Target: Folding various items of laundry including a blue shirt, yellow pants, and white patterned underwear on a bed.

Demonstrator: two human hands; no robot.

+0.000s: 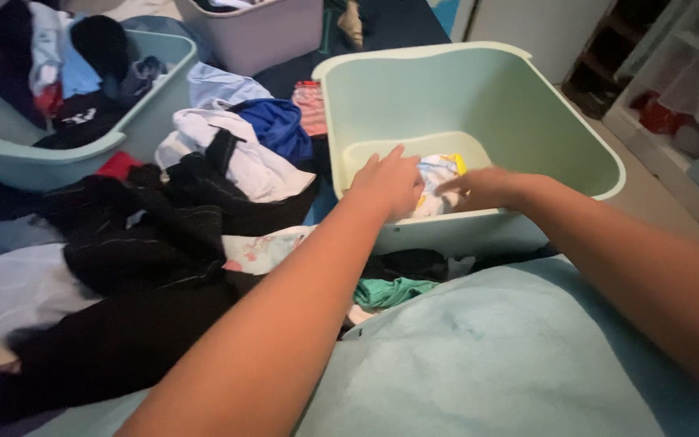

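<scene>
Pale-green tub [527,121]: both hands [387,182] on crumpled cloth [434,182] (axis unclear).

- Left arm [285,324]: bare from the bottom edge of the view up to the wrist, no sleeve showing.
- Left hand [386,182]: bare, no glove, ring or watch to be seen.
- Right arm [633,267]: bare as well, no sleeve in view.
- Right hand [479,188]: bare, no glove; its fingers [451,188] are blurred, so small details cannot be told.
</scene>
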